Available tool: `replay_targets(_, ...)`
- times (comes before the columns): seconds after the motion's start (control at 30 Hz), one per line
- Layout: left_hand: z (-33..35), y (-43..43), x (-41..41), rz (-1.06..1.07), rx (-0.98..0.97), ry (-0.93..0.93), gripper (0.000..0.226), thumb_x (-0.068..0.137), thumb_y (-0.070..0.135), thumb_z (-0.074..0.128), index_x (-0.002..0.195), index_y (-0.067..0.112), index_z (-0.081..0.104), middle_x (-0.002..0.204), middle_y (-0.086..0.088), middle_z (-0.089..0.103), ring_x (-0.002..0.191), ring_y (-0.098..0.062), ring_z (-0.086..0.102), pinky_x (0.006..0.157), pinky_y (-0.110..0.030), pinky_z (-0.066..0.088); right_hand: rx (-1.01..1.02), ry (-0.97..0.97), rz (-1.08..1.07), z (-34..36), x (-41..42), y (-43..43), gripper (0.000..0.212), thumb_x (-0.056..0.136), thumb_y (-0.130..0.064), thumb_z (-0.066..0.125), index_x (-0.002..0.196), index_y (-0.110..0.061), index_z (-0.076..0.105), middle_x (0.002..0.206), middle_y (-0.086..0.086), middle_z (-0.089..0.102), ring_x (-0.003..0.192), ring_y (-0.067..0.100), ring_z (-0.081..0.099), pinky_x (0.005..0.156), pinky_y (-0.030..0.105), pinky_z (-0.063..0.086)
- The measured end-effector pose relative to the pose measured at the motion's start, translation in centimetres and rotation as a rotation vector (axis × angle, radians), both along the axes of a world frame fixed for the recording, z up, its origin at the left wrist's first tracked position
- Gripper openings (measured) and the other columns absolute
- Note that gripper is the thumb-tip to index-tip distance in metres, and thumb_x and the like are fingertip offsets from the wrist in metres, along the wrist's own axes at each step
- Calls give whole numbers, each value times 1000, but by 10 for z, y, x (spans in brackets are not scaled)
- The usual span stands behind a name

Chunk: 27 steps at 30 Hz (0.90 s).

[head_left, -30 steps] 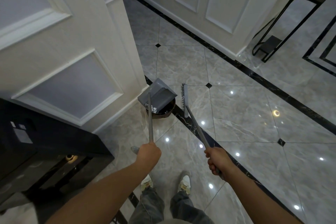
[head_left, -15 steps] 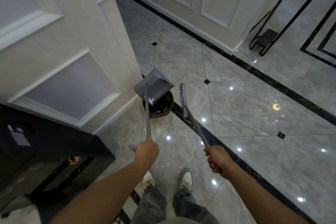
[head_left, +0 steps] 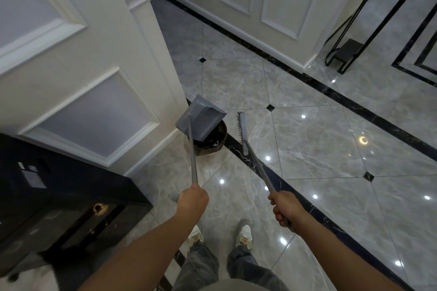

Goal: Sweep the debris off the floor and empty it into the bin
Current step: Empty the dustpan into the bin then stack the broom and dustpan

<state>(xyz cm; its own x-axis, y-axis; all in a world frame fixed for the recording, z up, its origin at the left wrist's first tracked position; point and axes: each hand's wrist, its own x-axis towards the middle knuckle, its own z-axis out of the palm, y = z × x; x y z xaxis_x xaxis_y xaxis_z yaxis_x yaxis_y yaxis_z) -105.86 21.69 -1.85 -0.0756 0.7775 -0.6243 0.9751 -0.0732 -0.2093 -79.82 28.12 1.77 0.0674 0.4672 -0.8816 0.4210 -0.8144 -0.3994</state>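
Observation:
My left hand [head_left: 192, 202] grips the long grey handle of a grey dustpan [head_left: 201, 120]. The pan is tipped over a small dark round bin [head_left: 216, 143] that stands on the floor by the white wall corner, and it covers most of the bin's opening. White scraps show inside the bin at its near rim. My right hand [head_left: 285, 209] grips the handle of a grey broom [head_left: 242, 132], whose narrow head hangs just right of the bin, apart from it.
A white panelled wall [head_left: 94, 78] runs along the left, ending at the corner by the bin. A black glossy cabinet [head_left: 59, 208] stands at lower left. A black metal side table [head_left: 369, 19] is at upper right. My feet [head_left: 222, 234] stand on the grey marble floor.
The dustpan has tilted further over the bin and now hides more of its opening; the white scrap on the pan's near edge is gone. Both hands hold nearly the same places.

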Motion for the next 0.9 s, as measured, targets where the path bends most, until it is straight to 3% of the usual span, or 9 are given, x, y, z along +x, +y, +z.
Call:
replay_targets(0.13, 19, 0, -8, 44, 9, -4, 28, 106, 10, 52, 133, 9, 59, 135, -17, 54, 108, -31, 69, 90, -40, 56, -8, -4, 5, 0, -2, -2, 18, 98, -24, 53, 89, -9, 59, 51, 1, 45, 42, 13, 38, 45, 25, 32)
replay_targets(0.33, 92, 9, -28, 167, 260, -96, 15, 103, 14, 55, 115, 12, 64, 112, -10, 65, 94, -26, 70, 74, -35, 53, 31, 25, 26, 7, 2, 2, 12, 96, -17, 52, 93, -8, 58, 47, 0, 44, 39, 14, 36, 41, 21, 28)
replay_targets(0.4, 121, 10, -40, 271, 370, -160, 16, 104, 17, 53, 105, 14, 69, 106, -6, 70, 90, -22, 69, 72, -30, 50, 64, 42, 58, 13, 2, 6, 10, 95, -12, 49, 97, -6, 57, 47, 1, 43, 38, 15, 35, 41, 20, 27)
replay_targets(0.5, 161, 4, -62, 522, 563, -340, 23, 104, 30, 55, 101, 16, 73, 95, 0, 71, 84, -20, 68, 77, -35, 57, 111, 58, 151, 23, -3, 13, 8, 95, -7, 46, 96, -5, 53, 51, 4, 42, 39, 15, 35, 41, 21, 26)
replay_targets(0.57, 182, -5, -79, 662, 655, -424, 20, 104, 31, 58, 92, 18, 67, 85, 5, 65, 81, -18, 63, 72, -32, 50, 176, 68, 250, 37, -12, 19, 6, 96, -10, 46, 100, -8, 51, 57, 7, 46, 42, 16, 39, 41, 24, 29)
replay_targets(0.67, 195, -15, -106, 845, 697, -466, 32, 104, 36, 57, 82, 13, 62, 74, 1, 59, 77, -22, 61, 65, -33, 41, 265, 112, 408, 66, -32, 32, 24, 101, -8, 43, 109, -28, 54, 64, 9, 49, 46, 16, 41, 41, 26, 31)
replay_targets(0.7, 196, -18, -112, 883, 697, -463, 35, 104, 36, 57, 84, 9, 65, 77, -3, 62, 77, -22, 61, 65, -33, 42, 269, 130, 427, 76, -37, 36, 28, 101, -5, 42, 108, -28, 58, 63, 9, 48, 46, 16, 40, 40, 26, 30)
replay_targets(0.8, 189, -32, -132, 1005, 658, -509, 38, 104, 27, 58, 81, -2, 63, 88, -19, 69, 82, -29, 63, 69, -35, 43, 254, 166, 449, 101, -73, 46, 22, 97, 2, 43, 108, -4, 61, 60, 10, 47, 43, 15, 38, 40, 23, 26)
replay_targets(0.9, 173, -45, -147, 1110, 586, -549, 37, 103, 25, 56, 79, -3, 62, 85, -19, 68, 84, -32, 65, 71, -36, 46, 255, 266, 448, 124, -113, 50, 18, 95, -1, 43, 102, 0, 59, 65, 17, 53, 44, 18, 43, 43, 25, 28)
